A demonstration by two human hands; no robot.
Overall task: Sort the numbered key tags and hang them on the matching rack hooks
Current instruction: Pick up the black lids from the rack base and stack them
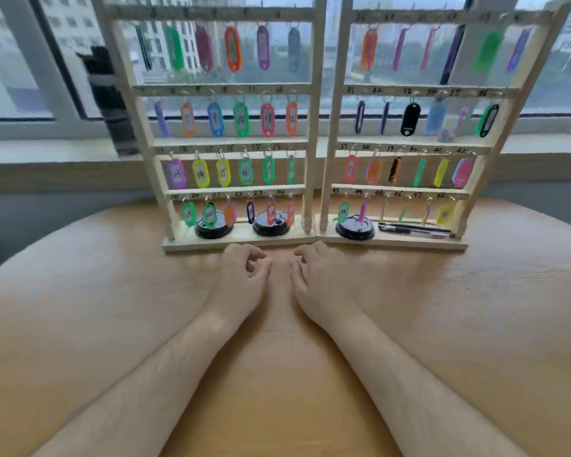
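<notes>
Two wooden racks stand side by side at the far edge of the table: the left rack [314,127] and the right rack [332,127]. Each has four rows of numbered hooks, and coloured key tags such as a green one marked 10 [241,119] and a black one [410,119] hang on them. My left hand [241,282] rests on the table just before the left rack's base, fingers loosely curled and holding nothing. My right hand [320,282] lies beside it, relaxed and holding nothing. No loose tag shows on the table.
Three black round lids [211,227] [271,225] [355,229] and two pens [416,229] lie on the racks' base boards. The wooden table [80,308] spreads around my forearms. A window sill and a dark object [109,103] stand behind the racks.
</notes>
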